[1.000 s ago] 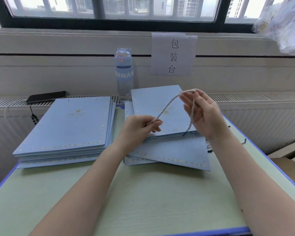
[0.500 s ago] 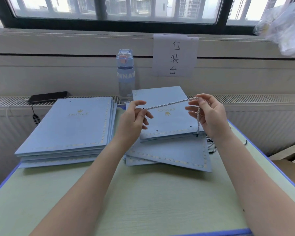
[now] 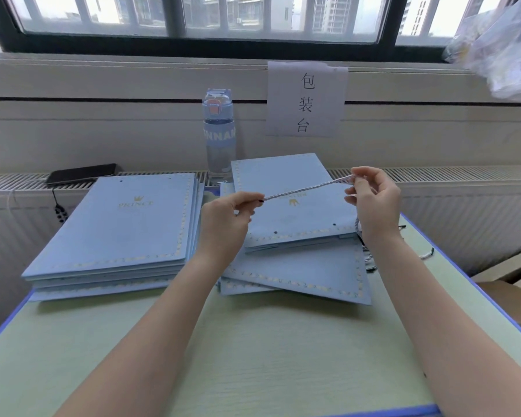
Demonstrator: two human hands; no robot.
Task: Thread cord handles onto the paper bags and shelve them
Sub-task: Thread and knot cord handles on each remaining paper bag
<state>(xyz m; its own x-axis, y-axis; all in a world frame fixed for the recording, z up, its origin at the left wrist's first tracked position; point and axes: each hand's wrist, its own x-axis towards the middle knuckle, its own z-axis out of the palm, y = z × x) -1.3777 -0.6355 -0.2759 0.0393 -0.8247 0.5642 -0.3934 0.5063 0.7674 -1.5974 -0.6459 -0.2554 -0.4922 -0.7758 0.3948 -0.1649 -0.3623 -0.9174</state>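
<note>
We sit at a pale green, blue-edged table point(image 3: 283, 356) set before a white radiator point(image 3: 463, 212) and a cream wall point(image 3: 103, 130). Above, we see a dark-framed window point(image 3: 253, 13) bright with daylight, tower blocks beyond it, and a paper sign point(image 3: 306, 100) hanging under the sill.

Your cord point(image 3: 309, 188): twisted fibre, matt. Bags point(image 3: 118, 227): smooth matt paper w/ shiny gold trim. Desk point(image 3: 253, 356): pale wood-grain. Bottle point(image 3: 218, 145): translucent plastic.
</note>
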